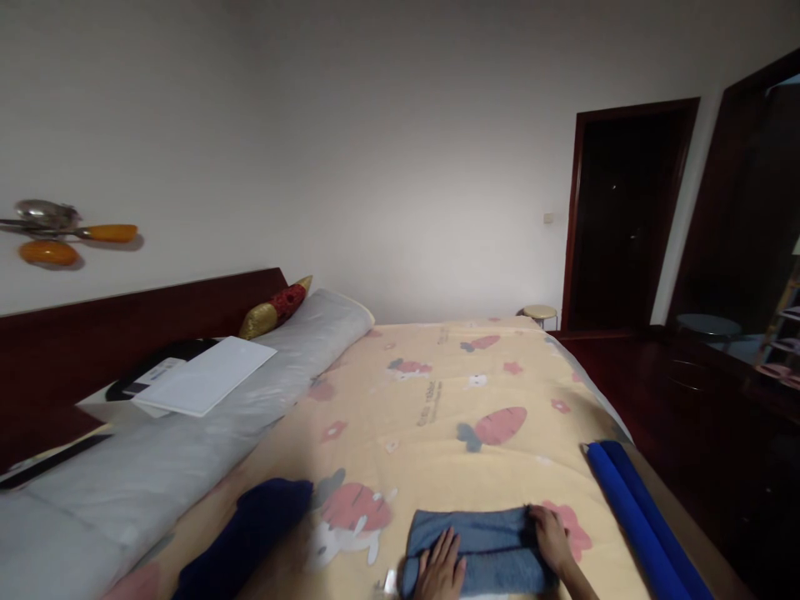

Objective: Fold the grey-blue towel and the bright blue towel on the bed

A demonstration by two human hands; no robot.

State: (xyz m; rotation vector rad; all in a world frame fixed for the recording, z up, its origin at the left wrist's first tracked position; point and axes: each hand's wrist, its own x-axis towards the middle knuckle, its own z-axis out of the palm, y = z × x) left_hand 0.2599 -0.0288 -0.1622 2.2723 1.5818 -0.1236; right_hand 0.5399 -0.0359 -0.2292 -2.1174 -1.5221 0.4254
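A folded blue-grey cloth (481,542) lies on the yellow bedspread (406,450) at the bottom of the view, with a crease running across its middle. My left hand (442,568) rests flat on the cloth's left part, fingers stretched out. At its right end, my right hand (552,537) has its fingers curled over the upper corner and closed on the edge. A small white tag (391,581) shows just left of the cloth. Farther left lies a dark navy cloth (250,537), cut off by the lower frame edge.
Bright blue rolled fabric (637,517) lies along the bed's right edge. A long grey pillow (250,425) runs along the headboard (125,312), with a white flat board (206,375) on it. Beyond stand a stool (540,313) and a dark door (628,217).
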